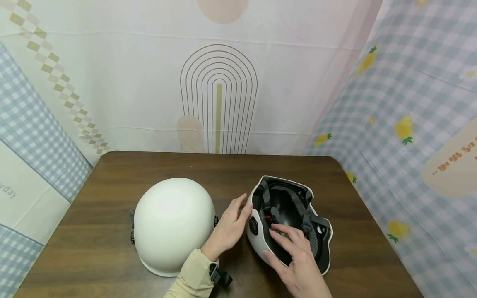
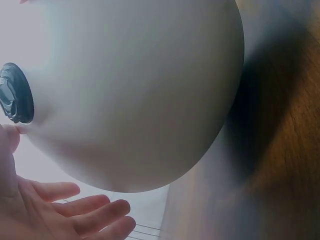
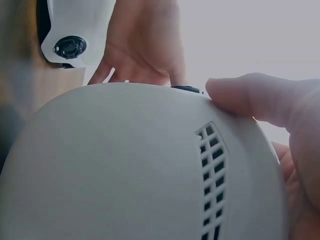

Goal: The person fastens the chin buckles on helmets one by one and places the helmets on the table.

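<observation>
An upturned white helmet (image 1: 257, 242) rests on the table, its black lining (image 1: 285, 198), straps and a small red buckle part (image 1: 267, 217) facing up. My right hand (image 1: 299, 263) grips its near rim, thumb outside and fingers inside. In the right wrist view the thumb (image 3: 245, 95) lies on the shell near a vent grille (image 3: 215, 180). My left hand (image 1: 229, 225) rests at the helmet's left side, thumb by the rim. Its fingers (image 2: 95, 205) extend fairly straight along the shell in the left wrist view, close to a black round knob (image 2: 16, 92).
A second white helmet (image 1: 173, 225) sits dome up at the left, right beside my left forearm. The brown wooden table (image 1: 357, 248) has a back edge against a patterned white cloth (image 1: 141, 91). Blue checked cloth (image 1: 387, 136) hangs along the right side.
</observation>
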### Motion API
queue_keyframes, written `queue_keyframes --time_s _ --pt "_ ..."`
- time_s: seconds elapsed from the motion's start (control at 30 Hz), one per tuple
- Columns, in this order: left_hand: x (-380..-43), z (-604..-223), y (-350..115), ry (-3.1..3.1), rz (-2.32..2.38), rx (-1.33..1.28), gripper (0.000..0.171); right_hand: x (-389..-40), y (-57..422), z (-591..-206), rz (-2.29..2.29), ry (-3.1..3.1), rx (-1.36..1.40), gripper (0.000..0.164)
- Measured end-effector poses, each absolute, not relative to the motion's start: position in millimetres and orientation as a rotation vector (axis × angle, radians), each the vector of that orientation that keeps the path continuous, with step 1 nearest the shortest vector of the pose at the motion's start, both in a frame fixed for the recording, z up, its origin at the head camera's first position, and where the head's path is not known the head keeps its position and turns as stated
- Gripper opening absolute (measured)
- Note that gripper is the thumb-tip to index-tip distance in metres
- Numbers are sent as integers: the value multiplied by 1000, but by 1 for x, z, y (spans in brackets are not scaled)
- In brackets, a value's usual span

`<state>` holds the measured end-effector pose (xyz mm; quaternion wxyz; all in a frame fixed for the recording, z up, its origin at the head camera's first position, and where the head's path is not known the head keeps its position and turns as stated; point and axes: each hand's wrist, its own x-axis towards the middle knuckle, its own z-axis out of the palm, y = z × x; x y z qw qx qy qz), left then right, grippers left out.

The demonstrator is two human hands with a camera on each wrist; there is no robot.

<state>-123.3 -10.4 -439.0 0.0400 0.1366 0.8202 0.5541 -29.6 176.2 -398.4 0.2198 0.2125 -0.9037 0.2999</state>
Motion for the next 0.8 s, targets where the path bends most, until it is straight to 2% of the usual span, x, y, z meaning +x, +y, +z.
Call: queue_keyframes --time_s 0.57,0.8 --pt "-126 -443 -9 2553 1703 402 73 -31 178 -393 1043 -2437 471 43" --pt "-128 -442 -12 2370 1817 344 72 -29 178 -390 1226 -2439 311 42"
